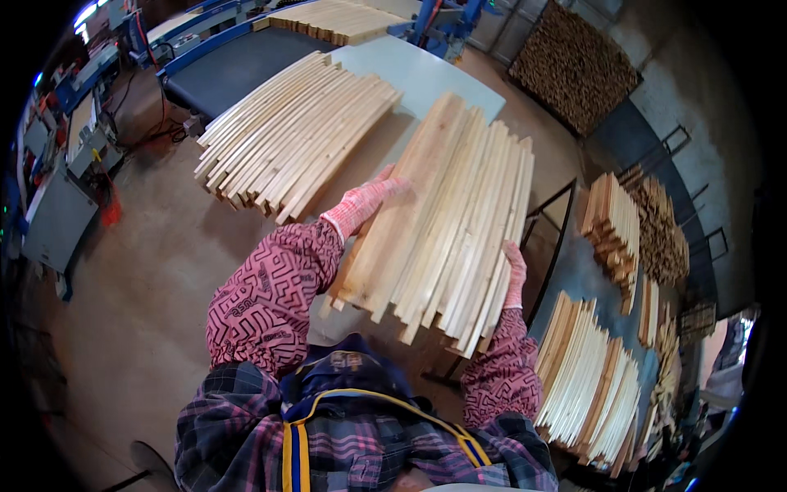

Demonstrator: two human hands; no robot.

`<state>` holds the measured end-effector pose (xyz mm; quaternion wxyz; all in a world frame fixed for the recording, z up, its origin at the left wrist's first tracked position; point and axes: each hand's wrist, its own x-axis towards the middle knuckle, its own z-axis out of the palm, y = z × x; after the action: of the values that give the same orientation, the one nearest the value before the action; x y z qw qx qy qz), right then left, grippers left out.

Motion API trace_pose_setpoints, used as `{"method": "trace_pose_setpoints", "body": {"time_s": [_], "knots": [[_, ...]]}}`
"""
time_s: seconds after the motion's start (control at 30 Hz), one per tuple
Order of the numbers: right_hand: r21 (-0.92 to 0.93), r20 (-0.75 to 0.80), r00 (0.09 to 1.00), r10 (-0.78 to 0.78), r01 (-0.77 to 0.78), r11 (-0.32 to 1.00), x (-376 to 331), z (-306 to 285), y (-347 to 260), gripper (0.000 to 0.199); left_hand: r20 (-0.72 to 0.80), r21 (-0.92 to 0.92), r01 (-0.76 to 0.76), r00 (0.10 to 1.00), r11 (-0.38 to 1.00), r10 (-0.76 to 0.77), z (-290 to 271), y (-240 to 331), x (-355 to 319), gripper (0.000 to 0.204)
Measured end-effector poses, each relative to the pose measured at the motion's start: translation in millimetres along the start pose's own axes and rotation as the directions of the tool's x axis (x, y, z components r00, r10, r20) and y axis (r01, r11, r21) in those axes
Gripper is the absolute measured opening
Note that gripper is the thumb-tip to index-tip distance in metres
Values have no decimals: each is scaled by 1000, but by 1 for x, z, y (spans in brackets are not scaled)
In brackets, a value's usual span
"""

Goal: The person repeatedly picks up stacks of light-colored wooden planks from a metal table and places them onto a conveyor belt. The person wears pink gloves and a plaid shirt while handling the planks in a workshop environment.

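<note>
A wide row of pale wooden slats (447,217) is squeezed side by side between my two gloved hands, its near ends uneven. My left hand (369,202), in a pink-and-white knit glove, presses against the row's left side, where a wider brownish board lies. On the right side, my right hand (515,275) grips the outermost slats; its fingers are partly hidden by the wood. Whether the row's far end rests on the pale table (418,70) I cannot tell. Left of it, another row of slats (299,131) lies with its near ends jutting out, touched by neither hand.
A dark conveyor belt (246,70) with a blue frame stands beyond, more slats (336,18) at its far side. To my right, a dark table (586,275) bears stacked slats (590,377) and blocks (611,230). Machines (61,201) line the left; a big wood stack (574,66) stands far right.
</note>
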<state>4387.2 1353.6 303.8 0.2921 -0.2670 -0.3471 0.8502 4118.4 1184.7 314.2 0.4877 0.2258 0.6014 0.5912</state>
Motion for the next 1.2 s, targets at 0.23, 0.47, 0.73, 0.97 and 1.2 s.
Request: {"method": "trace_pose_setpoints", "body": {"time_s": [0.23, 0.47, 0.73, 0.97, 1.2], "knots": [[-78, -42, 991, 129, -132, 988, 131, -14, 45, 67, -229, 813, 128, 967, 569, 110, -45, 5, 84, 86], [18, -22, 968, 251, -250, 968, 118, 19, 36, 71, -210, 884, 256, 965, 392, -156, -34, 86, 45, 100], [-12, -157, 966, 204, -209, 978, 98, 88, 33, 75, 8, 419, -348, 925, 839, 380, -178, 104, 21, 93], [-33, -264, 957, 123, -137, 990, 109, 42, 35, 73, -458, 494, -13, 846, 869, 274, -401, 125, 64, 79], [-96, -411, 910, 50, -98, 991, 105, 22, 26, 70, -391, 709, 307, 920, 635, -9, -457, 62, 187, 59]]}}
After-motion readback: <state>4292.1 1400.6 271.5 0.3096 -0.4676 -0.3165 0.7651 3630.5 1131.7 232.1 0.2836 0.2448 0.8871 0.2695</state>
